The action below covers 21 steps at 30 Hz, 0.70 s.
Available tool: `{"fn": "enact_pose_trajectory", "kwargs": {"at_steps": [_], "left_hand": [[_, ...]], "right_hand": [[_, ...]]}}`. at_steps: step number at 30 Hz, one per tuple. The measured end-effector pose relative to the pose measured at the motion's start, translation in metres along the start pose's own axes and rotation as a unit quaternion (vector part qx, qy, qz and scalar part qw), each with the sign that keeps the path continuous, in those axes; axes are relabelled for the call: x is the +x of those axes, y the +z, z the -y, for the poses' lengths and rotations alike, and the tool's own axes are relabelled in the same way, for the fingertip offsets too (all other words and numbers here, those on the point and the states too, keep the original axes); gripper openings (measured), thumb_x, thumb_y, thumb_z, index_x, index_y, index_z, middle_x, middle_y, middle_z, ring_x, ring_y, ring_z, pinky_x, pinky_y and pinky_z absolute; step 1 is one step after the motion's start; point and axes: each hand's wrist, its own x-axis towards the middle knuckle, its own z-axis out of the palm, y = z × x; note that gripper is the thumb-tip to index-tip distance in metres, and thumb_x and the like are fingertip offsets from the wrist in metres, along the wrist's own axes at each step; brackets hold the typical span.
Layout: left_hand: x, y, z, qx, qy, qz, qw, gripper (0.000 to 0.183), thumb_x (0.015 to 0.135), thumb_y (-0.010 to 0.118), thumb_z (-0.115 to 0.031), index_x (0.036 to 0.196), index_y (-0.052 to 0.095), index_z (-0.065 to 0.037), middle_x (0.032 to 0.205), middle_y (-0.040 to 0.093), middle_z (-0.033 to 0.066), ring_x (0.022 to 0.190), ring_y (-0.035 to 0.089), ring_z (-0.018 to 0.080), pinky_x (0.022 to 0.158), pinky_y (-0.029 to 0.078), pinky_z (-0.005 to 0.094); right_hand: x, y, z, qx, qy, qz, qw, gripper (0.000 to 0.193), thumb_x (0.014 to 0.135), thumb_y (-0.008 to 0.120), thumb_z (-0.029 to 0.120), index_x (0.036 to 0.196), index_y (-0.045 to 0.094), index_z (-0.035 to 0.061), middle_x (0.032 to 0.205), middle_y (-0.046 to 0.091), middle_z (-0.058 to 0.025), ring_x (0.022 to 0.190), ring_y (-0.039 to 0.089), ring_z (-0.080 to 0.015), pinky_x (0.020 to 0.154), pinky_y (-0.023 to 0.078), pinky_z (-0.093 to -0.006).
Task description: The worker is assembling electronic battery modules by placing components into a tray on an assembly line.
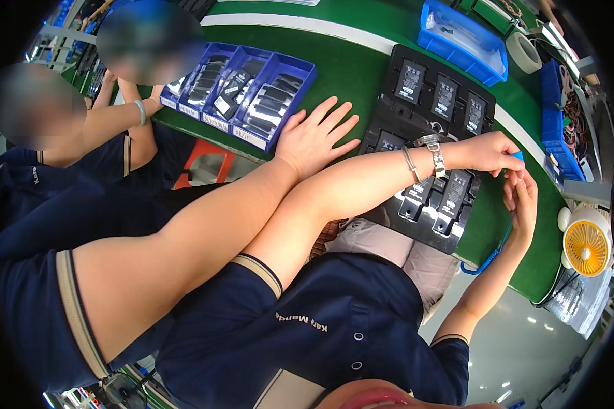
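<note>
Reaching across to the right, my left hand [488, 151] is closed, with a small blue piece [517, 156] at its fingertips. A metal watch [434, 153] and a bracelet [410, 163] circle that forearm. My right hand [521, 204] is just below, its bunched fingers meeting the blue piece; what they grip is hidden. A blue cord [486, 262] runs by my right wrist. Under my left forearm lies a black tray [433, 235] holding several flat black batteries [445, 97] in moulded slots; the arm hides part of it.
A co-worker's spread hand [317, 140] rests on the green table [348, 61] beside the tray. Nearby stands a blue compartment box [297, 67] of black parts. Blue bins [457, 51], a tape roll [523, 53] and a small fan [585, 247] line the right.
</note>
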Motion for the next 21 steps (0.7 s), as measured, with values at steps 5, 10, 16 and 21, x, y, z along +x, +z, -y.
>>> {"fn": "enact_pose_trajectory", "kwargs": {"at_steps": [5,10,16,21], "left_hand": [[-0.002,-0.004,0.006,0.113,0.017,-0.055,0.992,0.023,0.088,0.064,-0.027,0.081,0.066,-0.005,0.078,0.070,0.0019,0.056,0.057,0.0084,0.055,0.046,0.0247],[0.000,-0.005,0.011,0.228,0.004,-0.079,0.970,0.028,0.079,0.067,-0.035,0.082,0.068,-0.007,0.072,0.069,0.0069,0.064,0.067,0.0193,0.061,0.051,0.0333],[0.001,-0.001,0.029,0.368,0.071,-0.102,0.922,0.038,0.086,0.062,-0.041,0.103,0.067,-0.007,0.075,0.068,0.0140,0.072,0.066,0.0327,0.065,0.050,0.0412],[0.005,-0.002,0.020,0.282,0.110,-0.138,0.943,0.042,0.089,0.061,-0.040,0.113,0.063,-0.006,0.089,0.069,0.0134,0.078,0.068,0.0307,0.071,0.050,0.0393]], "right_hand": [[0.007,0.000,-0.004,0.039,-0.004,-0.063,0.997,0.028,0.100,0.049,0.031,0.088,0.055,0.0057,0.056,0.035,0.0071,0.043,0.024,-0.0009,0.040,0.015,-0.0195],[0.004,-0.012,-0.001,0.135,-0.081,-0.101,0.982,0.030,0.101,0.045,0.027,0.082,0.051,0.0054,0.055,0.031,0.0059,0.044,0.021,-0.0024,0.040,0.013,-0.0213],[0.004,-0.010,-0.002,0.121,-0.115,-0.067,0.984,0.037,0.103,0.041,0.031,0.082,0.054,0.0027,0.051,0.030,0.0066,0.041,0.020,-0.0021,0.039,0.012,-0.0214],[0.002,0.005,-0.002,-0.110,-0.013,0.027,0.993,0.039,0.099,0.048,0.037,0.086,0.062,0.0024,0.051,0.038,0.0067,0.042,0.028,-0.0013,0.040,0.015,-0.0209]]}}
